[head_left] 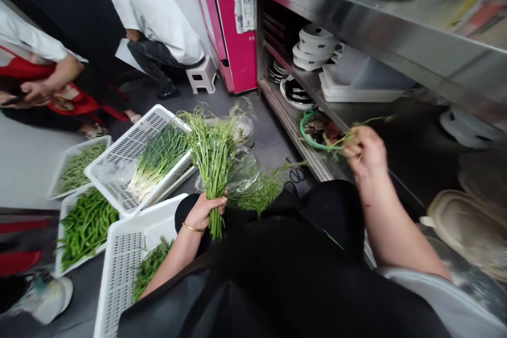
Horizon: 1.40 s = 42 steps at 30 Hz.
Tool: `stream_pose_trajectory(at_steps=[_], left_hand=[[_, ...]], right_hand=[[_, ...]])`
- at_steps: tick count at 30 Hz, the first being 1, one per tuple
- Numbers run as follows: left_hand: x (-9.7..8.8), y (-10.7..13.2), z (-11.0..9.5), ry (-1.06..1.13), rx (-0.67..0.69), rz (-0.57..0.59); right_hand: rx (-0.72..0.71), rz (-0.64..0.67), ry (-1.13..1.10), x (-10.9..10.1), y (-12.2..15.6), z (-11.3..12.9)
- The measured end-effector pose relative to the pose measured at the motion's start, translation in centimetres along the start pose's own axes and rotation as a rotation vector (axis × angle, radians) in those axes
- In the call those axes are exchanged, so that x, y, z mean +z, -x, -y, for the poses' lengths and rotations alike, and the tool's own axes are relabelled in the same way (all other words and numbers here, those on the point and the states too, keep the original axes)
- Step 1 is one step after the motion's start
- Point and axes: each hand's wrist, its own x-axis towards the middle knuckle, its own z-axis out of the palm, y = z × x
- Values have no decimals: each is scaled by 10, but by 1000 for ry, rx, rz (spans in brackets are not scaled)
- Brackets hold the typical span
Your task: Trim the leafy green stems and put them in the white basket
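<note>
My left hand point(204, 210) is wrapped round a thick bunch of leafy green stems point(216, 169), held upright in front of my knees. Out to the right, my right hand point(366, 150) pinches a few thin stems point(338, 143) above the green-rimmed basket point(304, 134), which has dark and reddish scraps in it. More loose greens point(261, 193) lie beside clear plastic bags point(243, 171) on the floor between my hands. By my left arm stands a white crate point(122, 253) with leafy greens point(152, 266) in it.
Another white crate point(114, 161) holds scallions point(160, 161); others hold green peppers point(89, 227) and green beans point(83, 163). Scissors point(297, 174) lie near the steel shelf point(325, 169). Two people point(158, 16) are at the back left, one on a stool point(201, 76). A pink fridge point(233, 26) stands behind.
</note>
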Motion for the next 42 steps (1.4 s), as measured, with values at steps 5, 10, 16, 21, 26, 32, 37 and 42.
stream_pose_trajectory(at_steps=[5,10,16,21,26,32,37,42], left_hand=[[-1,5,-11,110,44,62],[10,13,-8,25,88,51],[27,19,-2,-109,93,16],[26,18,-4,-126,110,-10],[23,11,2,-73,115,-139],[29,13,11,-130,118,-104],[29,18,10,-202,111,-88],[21,19,4,-165,97,-63]], right_hand=[[25,742,794,85,42,-22],[-223,636,532,150,48,32],[-84,635,337,197,35,55],[87,674,141,191,41,27],[83,616,309,179,49,21],[-218,564,785,189,51,20],[-179,356,844,162,23,1],[43,680,816,109,23,-16]])
